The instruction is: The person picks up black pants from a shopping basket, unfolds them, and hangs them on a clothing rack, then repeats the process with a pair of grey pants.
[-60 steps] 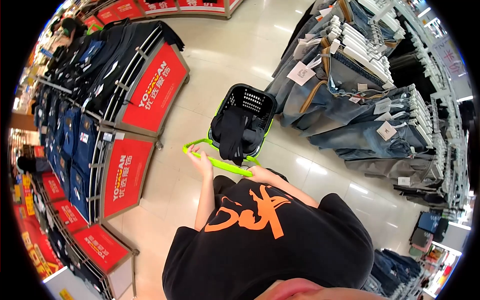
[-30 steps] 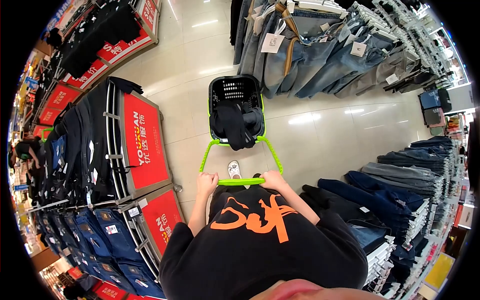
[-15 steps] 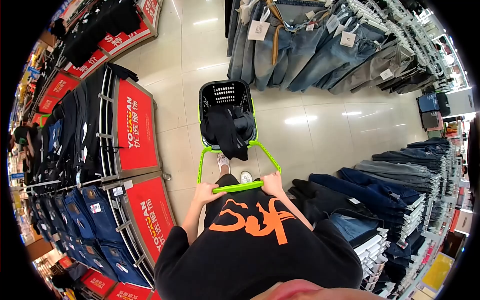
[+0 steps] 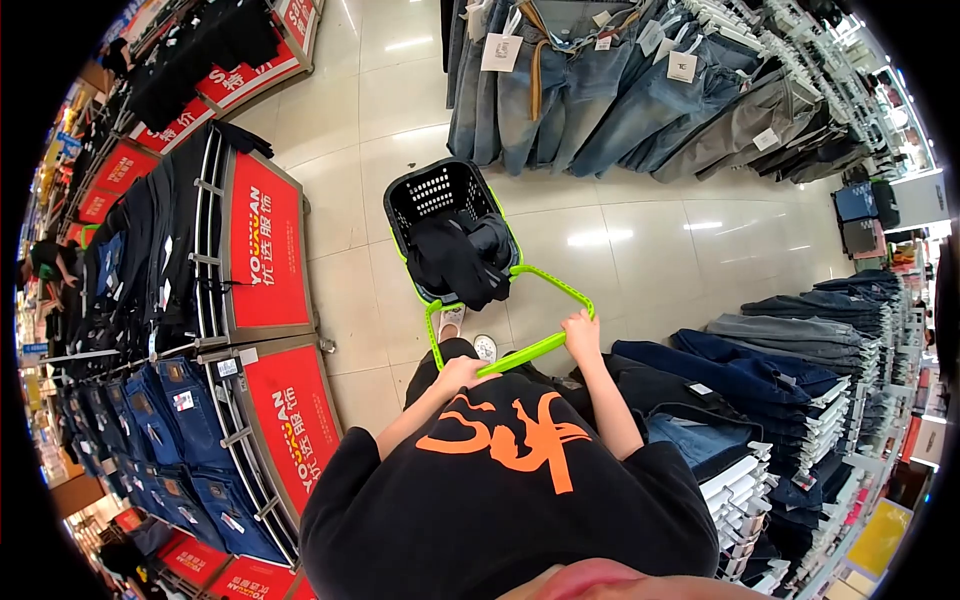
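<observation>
In front of my body, a black shopping basket (image 4: 435, 190) with a bright green rim stands angled on the floor. Dark clothing (image 4: 450, 262) lies bunched inside it and drapes over the near edge. A green pull handle (image 4: 535, 352) reaches from the basket back to me. My left hand (image 4: 462, 376) is closed round the handle's left end. At its right end, higher and farther from my body, my right hand (image 4: 580, 335) grips the corner. The handle bar is tilted, its right side farther forward.
Jeans with tags (image 4: 590, 95) hang on a rack ahead to the right. More folded trousers (image 4: 760, 370) hang close on my right. Red-signed display stands (image 4: 265, 245) with stacked jeans line the left. Pale floor tiles (image 4: 560, 235) run between them. A person (image 4: 48, 262) is at the far left.
The basket has turned, its far end swinging left. The handle has swung from level to tilted; my right hand moved forward and right, my left hand slightly right. Both kept their hold.
</observation>
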Available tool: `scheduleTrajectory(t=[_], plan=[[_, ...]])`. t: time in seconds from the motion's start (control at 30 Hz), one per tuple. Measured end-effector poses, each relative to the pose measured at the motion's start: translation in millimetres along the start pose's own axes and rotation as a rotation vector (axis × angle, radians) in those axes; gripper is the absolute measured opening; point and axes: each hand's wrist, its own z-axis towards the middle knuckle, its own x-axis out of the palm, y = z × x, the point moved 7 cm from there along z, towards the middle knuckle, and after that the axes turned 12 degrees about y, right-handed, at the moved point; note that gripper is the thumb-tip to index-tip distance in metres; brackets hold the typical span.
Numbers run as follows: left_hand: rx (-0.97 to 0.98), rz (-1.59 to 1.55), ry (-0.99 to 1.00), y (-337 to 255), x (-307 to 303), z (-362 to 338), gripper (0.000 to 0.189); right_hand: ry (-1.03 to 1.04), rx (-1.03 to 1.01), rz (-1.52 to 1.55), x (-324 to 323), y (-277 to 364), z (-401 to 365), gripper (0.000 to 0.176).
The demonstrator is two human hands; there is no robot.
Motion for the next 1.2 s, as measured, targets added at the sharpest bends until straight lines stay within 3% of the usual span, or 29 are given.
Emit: scheduleTrajectory(t=[0.3,0.5,0.77,1.03,1.2], plan=[[0.067,-0.018,0.039,0.7,-9.0,23.4,0.039,0.019,0.014,-0.044,4.4,-12.8,28.4,0.009],[-0.046,-0.028,0.071,25.5,-33.2,30.5,0.044,0.115,0.012,-0.002,20.1,1.1,68.8,0.008],[-0.101,-0.020,0.131,132.6,-79.4,69.0,0.039,0.074,-0.075,-0.039,-5.7,57.3,150.9,0.010],[-0.228,-0.014,0.194,197.8,-177.4,86.7,0.037,0.464,-0.092,-0.042,11.5,92.2,271.1,0.014],[-0.285,0.080,0.112,258.4,-193.9,105.3,0.033,0.493,-0.091,-0.060,10.7,114.0,315.3,0.019]])
